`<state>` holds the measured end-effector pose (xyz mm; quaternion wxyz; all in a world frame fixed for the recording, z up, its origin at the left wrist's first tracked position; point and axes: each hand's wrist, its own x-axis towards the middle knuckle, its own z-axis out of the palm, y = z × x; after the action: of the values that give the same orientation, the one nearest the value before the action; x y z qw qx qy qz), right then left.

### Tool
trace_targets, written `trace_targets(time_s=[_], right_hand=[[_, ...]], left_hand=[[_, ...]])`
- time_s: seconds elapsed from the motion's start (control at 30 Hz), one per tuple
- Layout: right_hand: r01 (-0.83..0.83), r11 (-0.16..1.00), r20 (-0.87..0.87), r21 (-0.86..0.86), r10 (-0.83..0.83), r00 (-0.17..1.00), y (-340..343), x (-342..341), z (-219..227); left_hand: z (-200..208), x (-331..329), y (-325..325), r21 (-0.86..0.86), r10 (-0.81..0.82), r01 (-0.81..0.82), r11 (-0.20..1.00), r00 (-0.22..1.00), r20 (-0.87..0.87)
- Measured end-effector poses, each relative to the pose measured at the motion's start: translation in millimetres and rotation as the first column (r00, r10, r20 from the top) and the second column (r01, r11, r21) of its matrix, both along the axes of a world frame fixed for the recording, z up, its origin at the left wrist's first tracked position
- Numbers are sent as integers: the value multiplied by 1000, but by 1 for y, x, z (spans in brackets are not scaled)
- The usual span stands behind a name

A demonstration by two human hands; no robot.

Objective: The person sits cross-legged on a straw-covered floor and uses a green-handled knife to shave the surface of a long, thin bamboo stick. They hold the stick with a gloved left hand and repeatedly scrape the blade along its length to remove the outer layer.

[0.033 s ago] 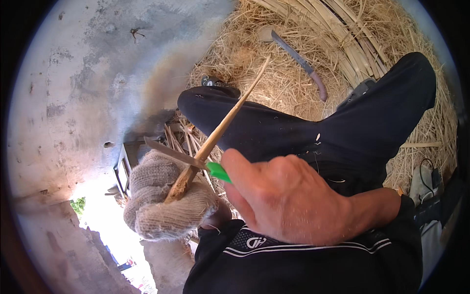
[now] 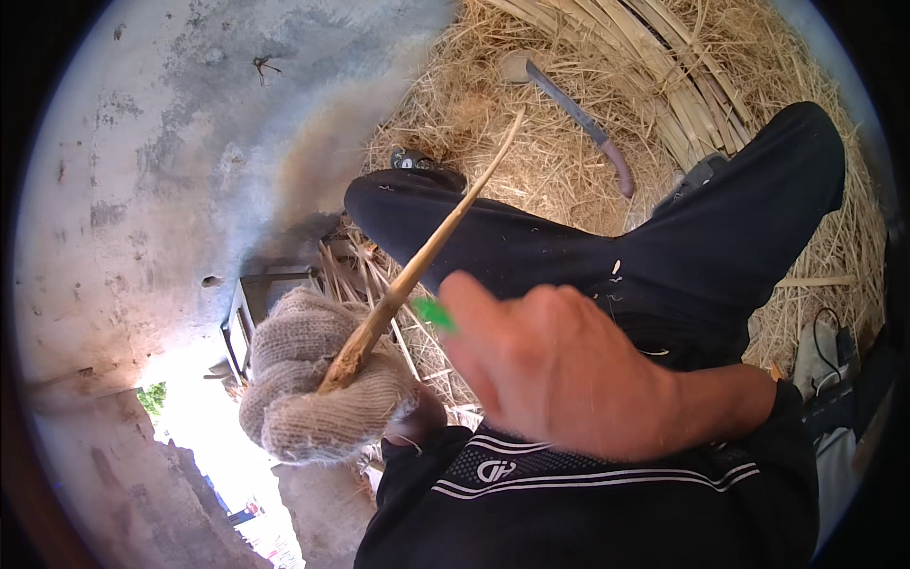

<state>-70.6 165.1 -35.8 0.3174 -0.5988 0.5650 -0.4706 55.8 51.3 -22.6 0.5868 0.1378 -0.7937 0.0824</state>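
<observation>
My left hand [image 2: 327,389], in a grey knitted glove, is closed round the thick lower end of a tapered wooden stick [image 2: 417,267]. The stick slants up and away to the right, over my leg, to a thin tip. My bare right hand [image 2: 559,375] grips a green-handled knife [image 2: 434,314] just right of the stick. Only a bit of its green handle shows, smeared by motion, and its blade cannot be made out now.
Beyond my crossed legs [image 2: 569,251], a machete [image 2: 580,116] with a brown handle lies on straw-like shavings [image 2: 550,171]. Long pale strips [image 2: 654,66] curve along the far right. A worn plaster wall [image 2: 190,171] rises at the left, with a dark metal frame [image 2: 248,308] near the glove.
My right hand has shifted slightly with the knife. The blade, seen before across the stick, is no longer distinct. My left hand and the stick have barely moved.
</observation>
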Motion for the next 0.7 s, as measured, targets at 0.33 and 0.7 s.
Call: trace_targets(time_s=[0.33, 0.7], right_hand=[[116, 993, -140, 15, -113, 984, 0, -2, -4], [192, 975, -255, 115, -157, 954, -12, -13, -32]], left_hand=[[19, 19, -20, 71, -317, 310, 948, 936, 155], [19, 10, -3, -4, 123, -125, 992, 967, 224]])
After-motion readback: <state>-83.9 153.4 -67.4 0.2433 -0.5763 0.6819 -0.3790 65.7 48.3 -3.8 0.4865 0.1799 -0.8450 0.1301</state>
